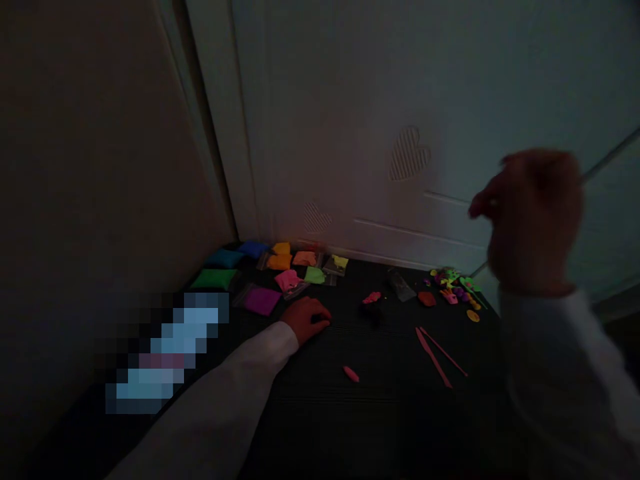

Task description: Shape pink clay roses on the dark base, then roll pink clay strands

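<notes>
My left hand (pixel 306 320) rests on the dark tabletop, just right of a bag of purple clay (pixel 261 301). Its fingers bend loosely, with a dark gap between thumb and fingers and nothing seen in it. Raised above the table's right side, my right hand (pixel 537 217) is blurred. Its fingertips are pinched together; whatever lies between them is too smeared to make out. A small pink clay piece (pixel 351 374) lies in front of my left hand. Two slim pink modelling tools (pixel 434 358) lie to the right. Beyond them is a pink lump (pixel 371 298) beside something dark.
Bags of coloured clay, among them green (pixel 215 279) and orange (pixel 280 261), line the back left. Several small colourful pieces (pixel 455 287) cluster at the back right, near a reddish lump (pixel 427 299) and a clear bag (pixel 401 285). A pale wall (pixel 320 133) stands behind. A pixelated bright patch (pixel 170 350) is at left.
</notes>
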Motion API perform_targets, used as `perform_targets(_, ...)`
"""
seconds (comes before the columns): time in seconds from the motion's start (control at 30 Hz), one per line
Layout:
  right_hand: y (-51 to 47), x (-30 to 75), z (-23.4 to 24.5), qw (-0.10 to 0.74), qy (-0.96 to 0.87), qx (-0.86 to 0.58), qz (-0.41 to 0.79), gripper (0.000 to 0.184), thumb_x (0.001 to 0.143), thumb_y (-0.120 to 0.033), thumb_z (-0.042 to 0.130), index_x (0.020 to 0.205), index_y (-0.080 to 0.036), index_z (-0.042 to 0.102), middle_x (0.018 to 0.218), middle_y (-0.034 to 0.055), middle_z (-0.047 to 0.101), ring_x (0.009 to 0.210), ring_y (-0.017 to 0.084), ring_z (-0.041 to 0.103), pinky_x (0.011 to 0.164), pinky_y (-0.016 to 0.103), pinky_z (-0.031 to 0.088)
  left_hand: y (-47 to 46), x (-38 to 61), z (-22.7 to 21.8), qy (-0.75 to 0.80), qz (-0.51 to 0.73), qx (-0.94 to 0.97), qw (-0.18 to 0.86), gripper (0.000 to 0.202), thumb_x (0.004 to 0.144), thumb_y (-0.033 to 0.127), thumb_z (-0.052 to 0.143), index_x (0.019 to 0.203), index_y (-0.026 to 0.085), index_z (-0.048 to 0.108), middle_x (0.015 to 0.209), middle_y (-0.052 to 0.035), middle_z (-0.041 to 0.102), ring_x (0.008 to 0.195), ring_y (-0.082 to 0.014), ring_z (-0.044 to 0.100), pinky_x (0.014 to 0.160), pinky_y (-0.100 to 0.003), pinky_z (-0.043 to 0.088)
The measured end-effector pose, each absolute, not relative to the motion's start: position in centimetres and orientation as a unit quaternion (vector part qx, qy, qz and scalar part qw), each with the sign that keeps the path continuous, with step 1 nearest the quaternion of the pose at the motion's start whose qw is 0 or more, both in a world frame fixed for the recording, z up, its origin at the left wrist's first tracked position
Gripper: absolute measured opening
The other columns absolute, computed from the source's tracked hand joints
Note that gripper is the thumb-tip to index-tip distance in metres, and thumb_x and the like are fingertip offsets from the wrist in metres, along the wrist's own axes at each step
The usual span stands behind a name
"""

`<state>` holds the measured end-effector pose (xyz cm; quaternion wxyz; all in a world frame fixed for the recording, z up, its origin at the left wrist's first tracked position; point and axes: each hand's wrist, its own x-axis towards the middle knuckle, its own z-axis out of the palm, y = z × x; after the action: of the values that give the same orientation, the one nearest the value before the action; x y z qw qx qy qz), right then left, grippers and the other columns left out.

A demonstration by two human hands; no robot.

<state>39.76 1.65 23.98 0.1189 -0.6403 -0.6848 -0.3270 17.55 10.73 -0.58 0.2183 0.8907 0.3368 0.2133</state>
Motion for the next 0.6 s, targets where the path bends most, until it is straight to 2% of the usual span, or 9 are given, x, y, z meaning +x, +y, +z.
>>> perform_targets(0.07,0.6,35.9,17.8,0.165,-0.708,-0.620,-0.295,0.040,0.089,-0.032,0.015,0.090,-0.017,0.052,0.074,0.0081,0.060,0.065,0.013,0.054,0.055,0.023,0.037,10.7,17.6,-0.6,0.341,0.213,0.889,0.218,0.017,0.070,0.029,0.055,0.081,0.020,0.063,0.081,-0.0020,0.062,0.078,-0.0150,0.053,0.072,-0.028,0.040)
perform_targets(0.13,0.0,33.0,12.1,0.103,-0.803,-0.556,-0.188,0.029,0.086,-0.035,0.027,0.079,-0.019,0.051,0.062,0.0021,0.059,0.056,0.013,0.053,0.051,0.024,0.032,10.6,17.6,-0.5,0.347,0.211,0.887,0.222,0.017,0.070,0.028,0.055,0.082,0.019,0.063,0.082,-0.0026,0.062,0.079,-0.0156,0.053,0.073,-0.029,0.040)
perform_targets(0.23,0.1,31.3,6.2,0.006,-0.835,-0.544,-0.076,0.022,0.085,-0.028,0.030,0.085,-0.018,0.050,0.065,0.0014,0.062,0.053,0.012,0.054,0.050,0.024,0.030,10.6,17.7,-0.4,0.347,0.203,0.886,0.232,0.017,0.070,0.028,0.055,0.082,0.019,0.063,0.081,-0.0029,0.062,0.079,-0.0158,0.052,0.072,-0.029,0.039)
perform_targets(0.37,0.4,31.2,3.4,-0.018,-0.831,-0.553,-0.056,0.023,0.085,-0.025,0.029,0.084,-0.017,0.051,0.065,0.0035,0.062,0.053,0.014,0.056,0.049,0.025,0.029,10.5,17.7,-0.1,0.345,0.204,0.885,0.238,0.017,0.070,0.028,0.055,0.081,0.019,0.063,0.080,-0.0023,0.062,0.078,-0.0148,0.052,0.072,-0.028,0.039)
perform_targets(0.5,-0.4,30.3,2.8,-0.021,-0.853,-0.520,-0.035,0.020,0.084,-0.026,0.032,0.076,-0.020,0.050,0.063,-0.0005,0.062,0.054,0.013,0.056,0.051,0.026,0.029,10.4,17.6,-0.1,0.346,0.206,0.884,0.239,0.016,0.069,0.028,0.056,0.081,0.019,0.063,0.079,-0.0014,0.061,0.077,-0.0138,0.052,0.072,-0.027,0.039)
perform_targets(0.6,0.1,30.7,2.7,-0.017,-0.845,-0.534,-0.034,0.021,0.084,-0.027,0.032,0.078,-0.020,0.050,0.063,-0.0006,0.062,0.054,0.013,0.055,0.051,0.026,0.028,10.5,17.6,-0.2,0.344,0.207,0.884,0.240,0.017,0.070,0.029,0.055,0.082,0.020,0.063,0.079,-0.0010,0.061,0.077,-0.0137,0.052,0.073,-0.027,0.038)
